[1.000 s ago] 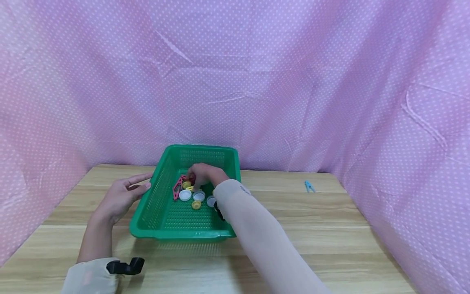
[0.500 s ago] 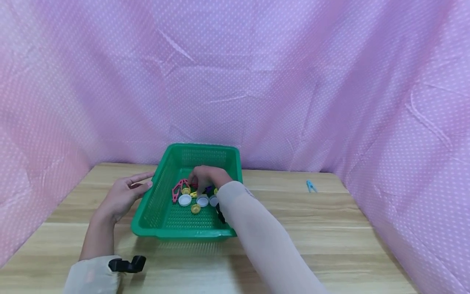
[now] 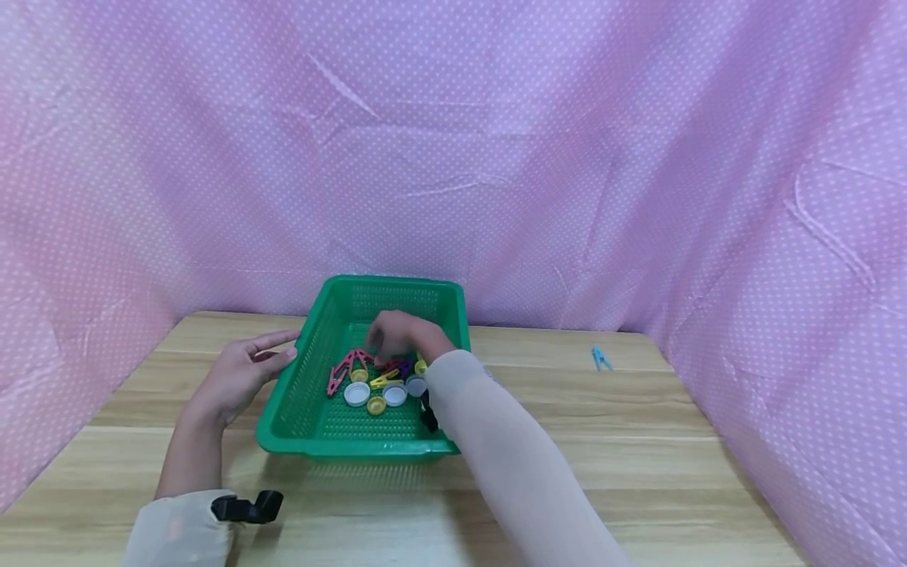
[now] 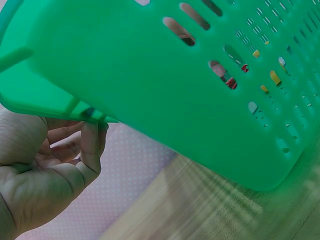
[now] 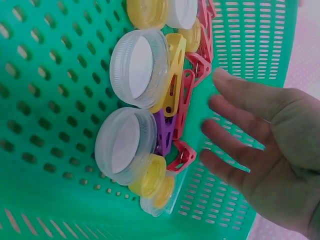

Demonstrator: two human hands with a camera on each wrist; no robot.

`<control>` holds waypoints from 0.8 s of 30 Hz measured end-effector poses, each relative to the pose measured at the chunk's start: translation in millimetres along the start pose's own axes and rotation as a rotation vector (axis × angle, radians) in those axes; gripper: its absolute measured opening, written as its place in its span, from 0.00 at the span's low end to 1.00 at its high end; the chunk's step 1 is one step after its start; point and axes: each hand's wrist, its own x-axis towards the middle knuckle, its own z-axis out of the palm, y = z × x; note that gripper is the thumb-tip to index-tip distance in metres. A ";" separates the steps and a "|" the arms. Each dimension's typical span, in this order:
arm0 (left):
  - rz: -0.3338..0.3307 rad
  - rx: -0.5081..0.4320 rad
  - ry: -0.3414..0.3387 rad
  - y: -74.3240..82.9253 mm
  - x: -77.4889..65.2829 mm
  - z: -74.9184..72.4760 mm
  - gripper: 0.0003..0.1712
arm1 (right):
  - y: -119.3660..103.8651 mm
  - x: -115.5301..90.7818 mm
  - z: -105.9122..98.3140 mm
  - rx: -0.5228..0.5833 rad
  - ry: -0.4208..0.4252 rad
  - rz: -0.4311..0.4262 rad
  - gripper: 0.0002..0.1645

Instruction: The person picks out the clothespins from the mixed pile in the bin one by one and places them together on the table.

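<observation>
A green plastic basket (image 3: 361,450) with slotted walls sits on the table. My left hand (image 3: 237,380) grips its left rim, fingers bent at the edge in the left wrist view. Inside the basket, my right hand (image 5: 270,135) holds nothing, its fingers spread and relaxed. Close by its fingertips lie red-pink clothespins (image 5: 184,102), with a yellow clothespin (image 5: 175,67) and a purple clothespin (image 5: 164,132) alongside. Clear caps with white linings, such as one cap (image 5: 135,67), and small yellow caps, among them a yellow cap (image 5: 150,176), lie around them on the basket floor.
A light blue clothespin (image 3: 601,359) lies on the wooden table (image 3: 553,409), right of the basket. Pink dotted cloth (image 3: 453,157) hangs behind and along both sides. A black wrist mount (image 3: 248,508) sits on the left sleeve.
My right hand has lifted a little off the pile, and more of the yellow and purple clothespins shows. The caps and clothespins have shifted slightly toward the near side. My left hand stays at the rim.
</observation>
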 end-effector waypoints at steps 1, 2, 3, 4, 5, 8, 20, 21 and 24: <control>0.000 0.000 0.000 0.2 0.2 0.1 0.36 | 0.7 0.3 -0.3 0.003 0.029 0.013 0.22; 0.000 -0.001 -0.001 0.6 0.1 0.3 0.36 | 1.2 0.9 -0.3 0.005 0.059 0.031 0.23; 0.004 -0.002 -0.001 0.6 0.2 0.4 0.36 | 1.7 1.3 -0.2 0.014 0.083 0.051 0.24; 0.006 -0.002 -0.001 0.9 -0.2 0.4 0.36 | 2.3 1.6 -0.1 0.022 0.100 0.073 0.26; 0.006 -0.007 0.000 1.1 -0.2 0.6 0.36 | 2.8 1.9 0.3 0.024 0.115 0.095 0.27; 0.010 -0.017 0.000 0.5 -0.2 0.6 0.36 | 4.5 2.4 1.9 0.048 0.143 0.168 0.30; 0.019 -0.043 0.000 0.2 1.1 1.6 0.36 | 12.0 7.0 5.0 0.096 0.133 0.260 0.30; 0.018 -0.044 0.000 0.1 1.3 1.6 0.36 | 12.3 7.1 5.3 0.083 0.123 0.241 0.30; 0.013 -0.043 -0.002 -0.2 1.9 1.4 0.36 | 12.8 7.3 5.6 0.063 0.083 0.178 0.28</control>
